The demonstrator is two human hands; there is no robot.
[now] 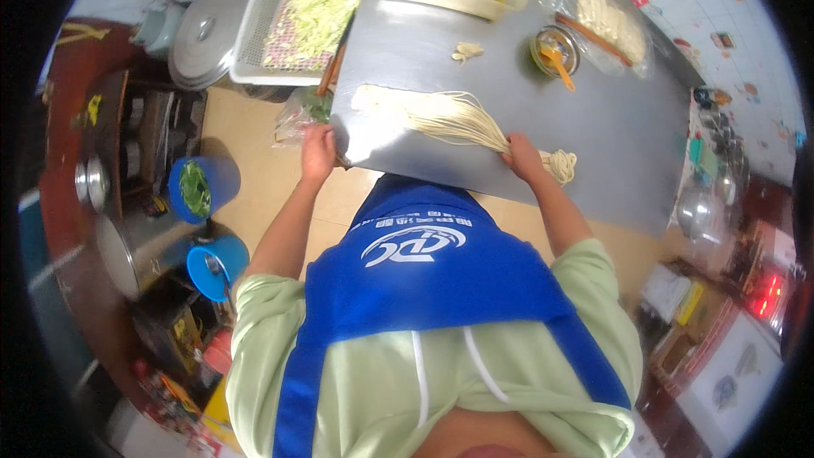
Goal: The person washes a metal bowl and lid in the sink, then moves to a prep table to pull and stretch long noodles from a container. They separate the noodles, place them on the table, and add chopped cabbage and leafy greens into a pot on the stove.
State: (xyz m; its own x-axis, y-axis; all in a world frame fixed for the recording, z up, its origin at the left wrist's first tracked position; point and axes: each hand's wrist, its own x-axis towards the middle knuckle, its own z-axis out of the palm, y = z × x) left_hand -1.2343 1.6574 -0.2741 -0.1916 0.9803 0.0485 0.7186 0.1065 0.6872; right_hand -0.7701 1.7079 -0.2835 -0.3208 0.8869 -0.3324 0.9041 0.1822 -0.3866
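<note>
A bundle of long fresh noodles (455,117) stretches across the steel tabletop (610,159), its left end floury and spread flat. My right hand (524,156) grips the bundle close to its right end, where the strands bunch into a loose looped knot beyond the fingers. At the table's left front corner is my left hand (318,149), fingers curled and apart from the noodles. Whether it holds anything there cannot be made out. Small scraps of dough (467,51) lie behind the bundle.
Behind stand a plastic tub of dough strips (439,9), a jar with an orange spoon (556,63) and bagged dough (610,25) beside a wooden rolling pin (594,39). Left of the table are a basket of shredded cabbage (248,57) and blue buckets (222,187).
</note>
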